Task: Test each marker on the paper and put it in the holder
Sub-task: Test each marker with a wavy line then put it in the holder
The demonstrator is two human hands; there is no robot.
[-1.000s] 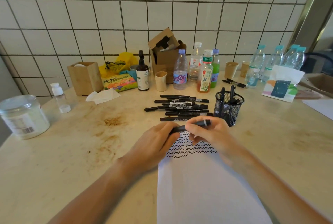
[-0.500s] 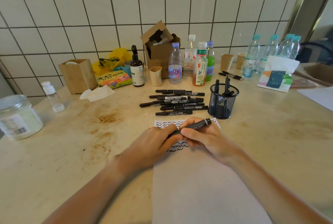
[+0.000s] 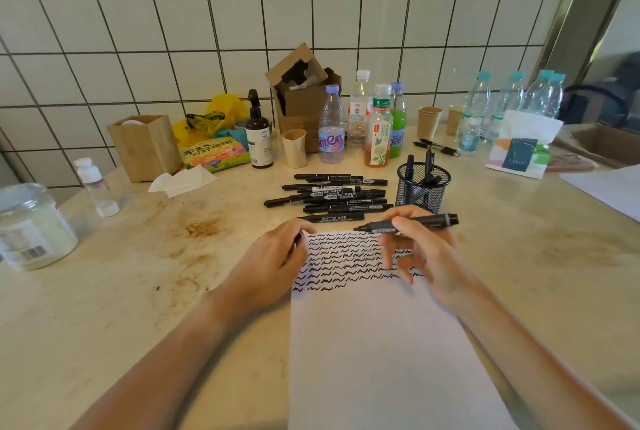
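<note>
From the head camera: the right hand [image 3: 420, 249] pinched an uncapped marker [image 3: 407, 223] between thumb and fingers, its long axis level, tip pointing left above the scribbled paper [image 3: 381, 343]. The left hand [image 3: 277, 263] was curled closed at the paper's left edge, probably around the cap, which was hidden. The mesh holder [image 3: 423, 187] stood just beyond the right hand on the surface [image 3: 138, 291].

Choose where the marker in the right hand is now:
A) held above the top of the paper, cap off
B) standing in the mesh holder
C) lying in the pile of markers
A: the right hand holds the marker level, tip bare, over the paper.
</note>
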